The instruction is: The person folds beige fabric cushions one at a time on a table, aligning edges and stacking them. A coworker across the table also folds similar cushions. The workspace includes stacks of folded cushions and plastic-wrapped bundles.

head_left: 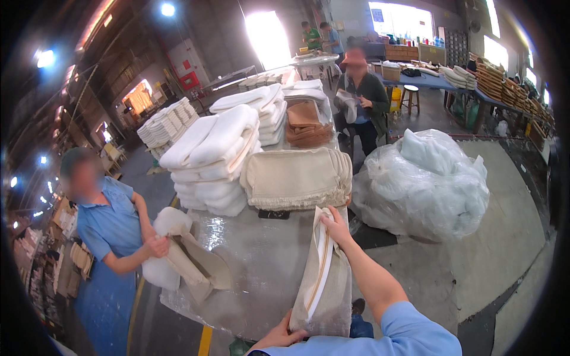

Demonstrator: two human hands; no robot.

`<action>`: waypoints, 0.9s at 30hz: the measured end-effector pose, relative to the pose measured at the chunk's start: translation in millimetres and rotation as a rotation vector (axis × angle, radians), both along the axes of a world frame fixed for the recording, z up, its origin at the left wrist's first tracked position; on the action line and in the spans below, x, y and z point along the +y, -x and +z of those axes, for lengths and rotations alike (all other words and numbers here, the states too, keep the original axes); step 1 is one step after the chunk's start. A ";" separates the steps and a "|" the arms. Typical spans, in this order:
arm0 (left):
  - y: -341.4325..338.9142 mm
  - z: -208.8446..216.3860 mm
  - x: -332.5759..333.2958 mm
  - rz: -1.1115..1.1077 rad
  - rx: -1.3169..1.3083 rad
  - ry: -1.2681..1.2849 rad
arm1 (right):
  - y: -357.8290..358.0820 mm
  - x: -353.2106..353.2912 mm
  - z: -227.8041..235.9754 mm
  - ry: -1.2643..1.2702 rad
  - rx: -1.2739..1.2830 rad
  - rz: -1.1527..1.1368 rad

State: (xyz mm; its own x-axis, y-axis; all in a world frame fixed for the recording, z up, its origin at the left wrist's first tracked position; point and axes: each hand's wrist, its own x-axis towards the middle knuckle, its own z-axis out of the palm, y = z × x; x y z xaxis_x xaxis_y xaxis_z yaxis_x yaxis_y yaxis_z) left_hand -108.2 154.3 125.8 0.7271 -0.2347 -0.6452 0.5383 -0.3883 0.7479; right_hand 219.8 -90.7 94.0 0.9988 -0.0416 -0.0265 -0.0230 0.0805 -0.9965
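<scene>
A long beige fabric cover (337, 291) with a white strip and a tan zipper line down its length lies stretched along the right edge of the plastic-covered table (261, 255). My right hand (336, 226) is closed on its far end. At the near end, my left hand (281, 333) grips the cover's edge, thumb on top; part of that hand is cut off by the lower rim. Just beyond my right hand sits a folded stack of beige covers (297, 175), with a dark flat object (274, 215) at its base.
White padding (208, 157) and brown fabric (307, 121) are piled on the table. A co-worker (107, 219) at left handles a beige cover (193, 261) and white padding. Another person (359, 98) sits beyond the table. A large plastic-wrapped bundle (424, 187) stands at right.
</scene>
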 end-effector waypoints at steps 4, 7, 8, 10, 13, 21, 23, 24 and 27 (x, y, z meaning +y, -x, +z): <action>-20.8 28.7 -37.2 -0.394 -0.340 -0.555 | 5.0 -19.5 8.5 0.127 -0.093 -0.080; -5.7 -0.4 -41.5 -0.286 -0.618 -0.413 | 1.9 -8.0 8.3 0.065 -0.075 0.006; -8.7 -9.0 -43.7 -0.273 -0.665 -0.306 | -3.0 -13.4 6.6 -0.027 -0.054 0.014; -11.4 -22.6 -40.0 -0.296 -0.656 -0.127 | -4.3 -30.8 0.8 0.080 -0.098 -0.067; -5.6 -23.5 -9.6 -0.297 -0.353 0.089 | -0.3 -14.2 11.3 0.344 -0.134 -0.035; -166.2 -9.0 -22.7 0.061 -0.156 0.514 | -5.3 -1.7 25.0 0.517 -0.166 -0.041; -227.8 9.3 -58.9 0.146 -0.371 0.511 | -1.9 0.5 24.0 0.491 -0.101 -0.015; -254.1 23.7 -75.9 0.117 -0.505 0.531 | -3.5 0.6 21.9 0.451 -0.132 -0.026; -305.2 11.9 -83.1 0.310 -0.504 0.250 | -6.7 13.6 32.4 0.444 -0.172 -0.002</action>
State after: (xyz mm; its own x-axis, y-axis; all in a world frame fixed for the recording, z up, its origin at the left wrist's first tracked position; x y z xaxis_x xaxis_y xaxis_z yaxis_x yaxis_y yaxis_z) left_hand 197.0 71.2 137.7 0.9851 -0.0644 -0.1593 0.1561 -0.0525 0.9863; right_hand 226.5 -77.1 126.4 0.9871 -0.0134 0.1598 0.1448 -0.3538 -0.9240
